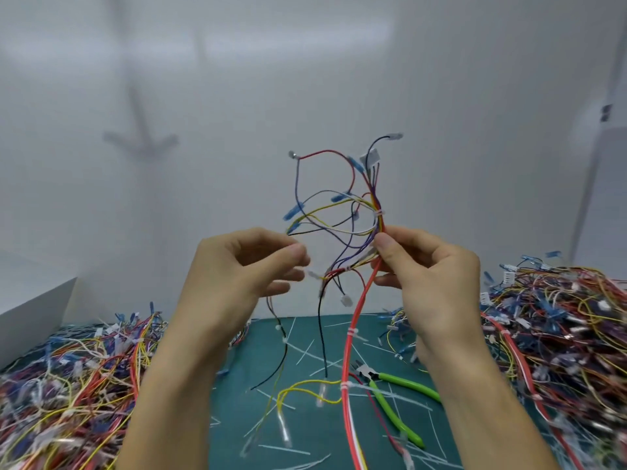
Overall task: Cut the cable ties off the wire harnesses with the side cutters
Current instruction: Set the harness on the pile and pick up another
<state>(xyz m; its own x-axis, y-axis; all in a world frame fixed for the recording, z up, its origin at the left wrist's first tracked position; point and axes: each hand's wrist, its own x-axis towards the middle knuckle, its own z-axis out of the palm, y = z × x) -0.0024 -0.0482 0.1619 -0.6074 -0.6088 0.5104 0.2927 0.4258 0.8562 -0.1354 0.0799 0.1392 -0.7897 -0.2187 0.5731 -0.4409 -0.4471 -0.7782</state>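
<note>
My right hand (pixel 424 276) pinches a wire harness (pixel 342 212) of red, yellow, purple and blue wires and holds it upright in front of the wall. A white cable tie (pixel 379 213) binds the bundle just above my right thumb. Another white tie (pixel 351 332) sits lower on the red strand hanging to the mat. My left hand (pixel 237 269) is beside the harness on its left, fingers curled with the tips together; whether they pinch a thin wire is unclear. The green-handled side cutters (pixel 390 391) lie on the green mat, below my right hand.
Large heaps of tangled harnesses lie on the left (pixel 68 385) and on the right (pixel 556 334). Several cut white tie pieces are scattered over the green mat (pixel 305 354). A white box (pixel 34 307) stands at the far left. A white wall is close behind.
</note>
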